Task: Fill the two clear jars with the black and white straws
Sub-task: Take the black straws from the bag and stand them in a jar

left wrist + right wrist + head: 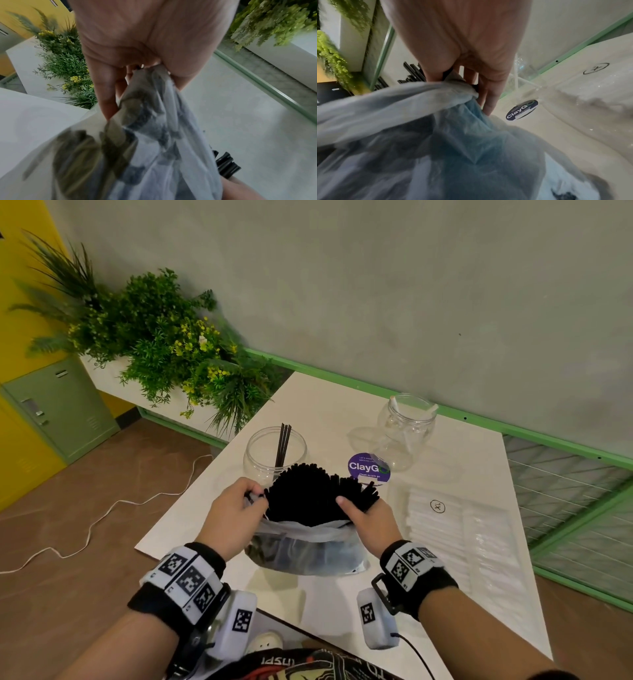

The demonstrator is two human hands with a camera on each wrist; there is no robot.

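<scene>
Head view, near to far: both hands work the plastic bag (305, 546) of black straws (318, 494), which sits on the white bench (342, 604) right in front of the person. Left hand (236, 508) pinches the bag's left rim between thumb and curled fingers; left wrist view confirms film bunched in the grasp. Right hand (368, 513) grips the right rim, thumb over the edge against the straw bundle, and a few straws splay out just past it. Straw tips fan up out of the bag mouth between the two hands.

Step in hand, my read: open and peel the bag down so a bundle can be pulled. To do it well, keep the pull even on both rims so the bag doesn't tip, roll the film down instead of yanking, and keep the straws parallel so they go in as one bunch. Thin film looks easy to tear; loose straws on the right could spill onto the bench.

Just behind the bag, touching or nearly so: clear jar (275, 453) with only a few black straws standing in it, so mostly unfilled. Purple ClayGo sticker (368, 467) sits just right of that. White straws pack (459, 532) lies flat to the right, untouched by either hand. Farthest: second clear jar (406, 429) by the wall, holding a couple of white straws.
</scene>
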